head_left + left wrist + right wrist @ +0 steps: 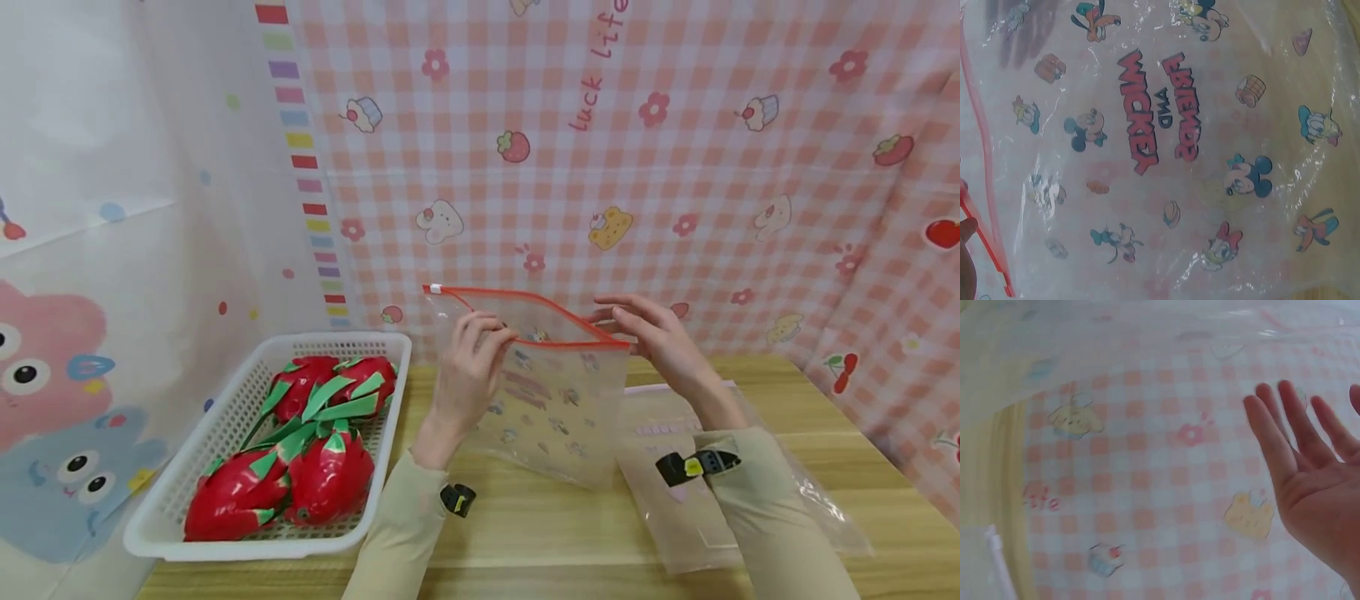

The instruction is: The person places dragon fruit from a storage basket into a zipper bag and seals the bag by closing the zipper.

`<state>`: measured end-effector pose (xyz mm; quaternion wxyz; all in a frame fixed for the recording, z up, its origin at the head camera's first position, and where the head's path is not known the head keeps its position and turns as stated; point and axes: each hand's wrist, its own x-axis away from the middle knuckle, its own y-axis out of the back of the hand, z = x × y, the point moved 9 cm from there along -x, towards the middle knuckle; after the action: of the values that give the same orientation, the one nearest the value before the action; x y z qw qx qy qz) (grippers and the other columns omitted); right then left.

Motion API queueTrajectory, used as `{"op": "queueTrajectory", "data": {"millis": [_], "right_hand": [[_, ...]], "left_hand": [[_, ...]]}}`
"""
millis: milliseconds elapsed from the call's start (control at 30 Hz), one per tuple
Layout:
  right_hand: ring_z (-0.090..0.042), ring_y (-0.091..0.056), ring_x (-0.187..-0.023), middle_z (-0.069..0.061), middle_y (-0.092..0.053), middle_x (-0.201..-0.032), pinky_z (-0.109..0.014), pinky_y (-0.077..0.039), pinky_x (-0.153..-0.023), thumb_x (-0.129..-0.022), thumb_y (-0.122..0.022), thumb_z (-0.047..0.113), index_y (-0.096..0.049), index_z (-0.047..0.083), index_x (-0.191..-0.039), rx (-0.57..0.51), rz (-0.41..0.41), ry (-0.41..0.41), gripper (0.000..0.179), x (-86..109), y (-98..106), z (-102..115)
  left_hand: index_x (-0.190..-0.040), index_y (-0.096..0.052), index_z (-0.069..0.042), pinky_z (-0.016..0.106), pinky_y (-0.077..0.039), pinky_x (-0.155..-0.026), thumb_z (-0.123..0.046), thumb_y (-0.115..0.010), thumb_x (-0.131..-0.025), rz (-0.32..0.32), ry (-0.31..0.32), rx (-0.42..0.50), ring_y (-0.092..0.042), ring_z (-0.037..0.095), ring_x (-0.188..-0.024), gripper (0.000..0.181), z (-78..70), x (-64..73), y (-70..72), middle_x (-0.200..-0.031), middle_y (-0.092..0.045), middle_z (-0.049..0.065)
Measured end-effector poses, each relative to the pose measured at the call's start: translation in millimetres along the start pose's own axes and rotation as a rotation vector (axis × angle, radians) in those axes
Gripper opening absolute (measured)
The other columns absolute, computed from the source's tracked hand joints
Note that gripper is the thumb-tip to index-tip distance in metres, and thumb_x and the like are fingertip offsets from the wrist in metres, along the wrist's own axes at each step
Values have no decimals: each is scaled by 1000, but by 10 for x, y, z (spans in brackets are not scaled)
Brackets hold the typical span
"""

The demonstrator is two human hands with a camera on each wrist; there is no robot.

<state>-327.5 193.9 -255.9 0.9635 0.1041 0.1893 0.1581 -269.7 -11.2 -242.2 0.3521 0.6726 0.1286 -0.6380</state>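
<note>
A clear slider zip bag (555,417) with an orange-red zip strip and printed cartoon figures hangs upright above the table in the head view. Its mouth stands parted, and the white slider (436,289) is at the left end. My left hand (468,367) pinches the near edge of the mouth. Straight-fingered, my right hand (652,333) is at the right end of the mouth, some fingertips hidden behind the zip strip. The right wrist view shows that hand's (1316,462) fingers spread with nothing gripped. In the left wrist view the bag's print (1166,112) fills the picture.
A white plastic basket (142,533) at the left holds several red dragon fruits (330,475) with green leafy tips. More clear bags (675,517) lie flat on the wooden table (540,542) under my right forearm. A checked cloth (480,183) hangs behind.
</note>
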Motion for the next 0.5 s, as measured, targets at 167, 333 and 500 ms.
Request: {"op": "queueTrajectory", "data": {"millis": [167,333,500], "right_hand": [[-17,-54,-122,-3,-55,-136,-46,-46,-100,-99,-42,45,-46,18,-139,176,138,-117,49,-174,-177,141],[-30,-49,-129,-10,-52,-141,-53,-37,-107,-98,-48,39,-43,15,-142,260,277,-160,51,-230,-413,244],[-37,-53,-124,-21,-48,-142,-48,-47,-100,-100,-44,18,-37,3,-144,188,305,-148,47,-255,-541,263]], "left_hand": [[-96,-67,-3,34,-52,-91,-11,-51,-97,14,-66,47,-58,30,-102,18,-61,10,-14,-96,-62,12],[-96,-67,-3,35,-50,-94,-14,-47,-99,9,-90,72,-58,30,-103,22,-91,13,-25,-96,-62,12],[-98,-65,-3,38,-46,-100,-13,-51,-97,-18,-18,113,-55,31,-108,17,-64,17,-9,-100,-61,13]]}}
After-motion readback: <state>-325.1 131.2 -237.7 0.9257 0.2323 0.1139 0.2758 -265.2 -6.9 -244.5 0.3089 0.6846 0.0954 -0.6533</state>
